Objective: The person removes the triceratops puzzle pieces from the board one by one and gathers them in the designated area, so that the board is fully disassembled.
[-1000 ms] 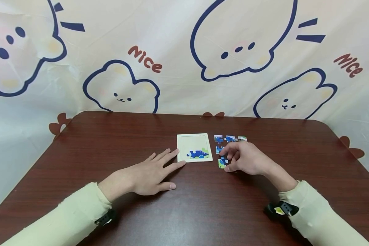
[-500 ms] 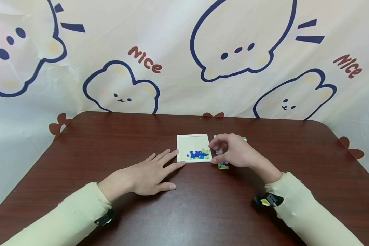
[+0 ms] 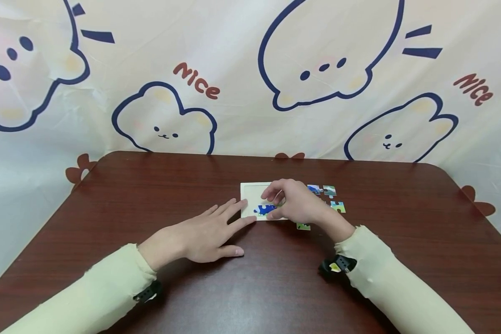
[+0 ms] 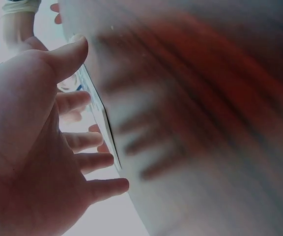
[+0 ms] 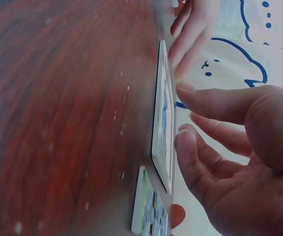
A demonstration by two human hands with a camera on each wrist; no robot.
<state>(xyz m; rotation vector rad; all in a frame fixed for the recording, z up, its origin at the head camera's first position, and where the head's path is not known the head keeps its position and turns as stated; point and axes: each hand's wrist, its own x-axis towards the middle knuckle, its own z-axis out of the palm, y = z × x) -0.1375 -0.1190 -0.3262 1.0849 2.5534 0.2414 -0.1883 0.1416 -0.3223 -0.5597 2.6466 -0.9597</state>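
Note:
In the head view, a small cream puzzle tray (image 3: 250, 191) lies on the brown table, with a blue dinosaur picture part (image 3: 264, 210) along its lower side. My left hand (image 3: 202, 235) lies spread at the tray's left side, fingertips right at its edge. Over the tray's right half is my right hand (image 3: 295, 202), bent fingers and thumb apart. No piece shows between them in the right wrist view, where the right fingertips (image 5: 184, 140) are close beside the tray (image 5: 162, 123). Jigsaw pieces (image 3: 329, 190) lie right of the tray, some hidden by the right hand.
One green-edged piece (image 3: 303, 227) lies near the right forearm, and another (image 3: 338, 207) farther right. A cartoon-printed cloth (image 3: 234, 120) hangs behind the table's far edge. Each sleeve carries a black wrist strap (image 3: 148, 291).
My right hand has moved left from the loose pieces to over the tray, uncovering pieces on the right. The left hand has shifted slightly right along the tray's edge.

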